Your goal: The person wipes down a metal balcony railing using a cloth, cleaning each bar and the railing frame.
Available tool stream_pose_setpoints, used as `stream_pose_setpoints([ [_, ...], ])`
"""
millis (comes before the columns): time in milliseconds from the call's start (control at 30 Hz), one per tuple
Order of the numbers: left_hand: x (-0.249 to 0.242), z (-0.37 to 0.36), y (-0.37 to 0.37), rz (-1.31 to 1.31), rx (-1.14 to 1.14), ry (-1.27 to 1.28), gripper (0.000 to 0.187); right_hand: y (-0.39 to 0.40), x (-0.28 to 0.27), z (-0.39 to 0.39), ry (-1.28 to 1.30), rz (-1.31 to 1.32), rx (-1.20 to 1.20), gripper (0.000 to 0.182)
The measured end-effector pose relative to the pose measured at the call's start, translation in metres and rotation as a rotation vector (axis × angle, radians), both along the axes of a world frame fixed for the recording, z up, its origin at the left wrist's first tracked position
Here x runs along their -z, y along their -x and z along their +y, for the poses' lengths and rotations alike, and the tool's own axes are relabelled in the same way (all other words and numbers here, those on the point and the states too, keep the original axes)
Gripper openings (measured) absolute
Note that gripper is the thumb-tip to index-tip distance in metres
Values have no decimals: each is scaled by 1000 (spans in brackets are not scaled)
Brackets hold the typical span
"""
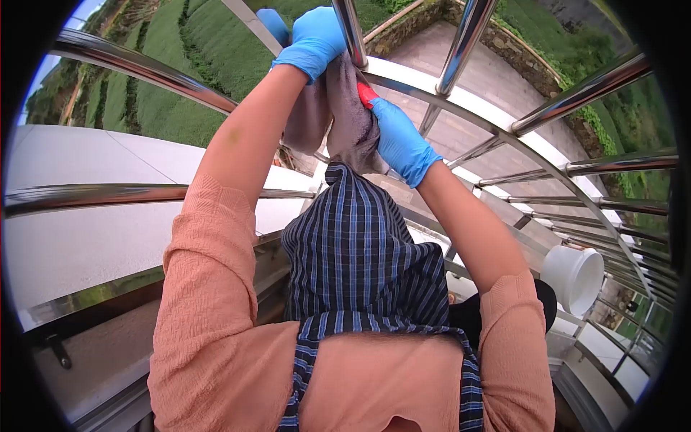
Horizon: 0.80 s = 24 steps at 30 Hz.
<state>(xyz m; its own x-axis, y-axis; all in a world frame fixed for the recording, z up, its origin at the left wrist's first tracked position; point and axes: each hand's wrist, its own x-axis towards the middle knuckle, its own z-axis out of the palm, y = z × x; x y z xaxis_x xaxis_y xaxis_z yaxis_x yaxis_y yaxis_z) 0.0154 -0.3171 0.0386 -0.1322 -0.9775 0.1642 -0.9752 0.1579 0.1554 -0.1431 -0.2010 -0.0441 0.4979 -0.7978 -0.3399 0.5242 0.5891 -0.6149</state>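
My left hand (pixel 317 42), in a blue glove, is closed on a greyish-purple cloth (pixel 344 108) at the top of the view, beside a shiny metal railing post (pixel 349 32). The cloth hangs down in folds below it. My right hand (pixel 404 142), also gloved in blue, grips the cloth's right side lower down. A small red piece (pixel 367 94) shows at its fingertips; I cannot make out what it is. Left of my left hand is a blue patch (pixel 273 26), perhaps a reflection of the glove.
A curved white rail (pixel 497 111) with several shiny bars runs round to the right. A white bucket (pixel 574 279) stands at the right by the railing. Outside lie a paved area (pixel 439 57) and green slopes (pixel 237 43). A checked apron (pixel 360 245) covers my front.
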Motion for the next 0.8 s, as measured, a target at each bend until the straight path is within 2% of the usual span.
stream_pose_setpoints([
  [33, 3, -7, 2, 6, 54, -22, 24, -7, -1, -4, -11, -62, 20, 40],
  [67, -10, -14, 12, -95, 13, -184, 25, -16, -2, -6, -22, -124, 42, 40],
  [100, -3, -25, 6, -117, 105, -111, 24, -23, -3, -8, -33, -186, 66, 39],
  [167, 2, -37, -8, -147, 220, -51, 24, -37, -8, -17, -35, -119, 38, 39],
  [267, 12, -49, -15, -146, 284, -136, 22, -27, -20, -12, 16, -58, -3, 42],
  [367, 24, -52, -18, -142, 219, -237, 23, -9, -37, 2, 87, -86, 4, 34],
  [433, 24, -47, -20, 45, 261, -249, 24, 0, -2, -7, 58, 44, -50, 27],
  [500, 24, -36, -21, 195, 225, -282, 25, 7, 9, 5, 77, 32, -24, 24],
  [533, 8, -18, -8, 56, 99, -256, 27, 12, -7, 17, 118, -39, 11, 25],
  [633, 8, 6, -4, 7, -135, -65, 30, 28, -10, 28, 68, 69, -40, 35],
  [700, -6, 35, 12, -43, -235, -6, 27, 31, 23, 30, 108, 192, 0, 39],
  [767, -11, 70, 22, 144, -336, 129, 26, 45, 37, 29, 170, 378, -17, 46],
  [800, -8, 84, 22, 271, -326, 173, 25, 52, 34, 34, 184, 384, -1, 45],
])
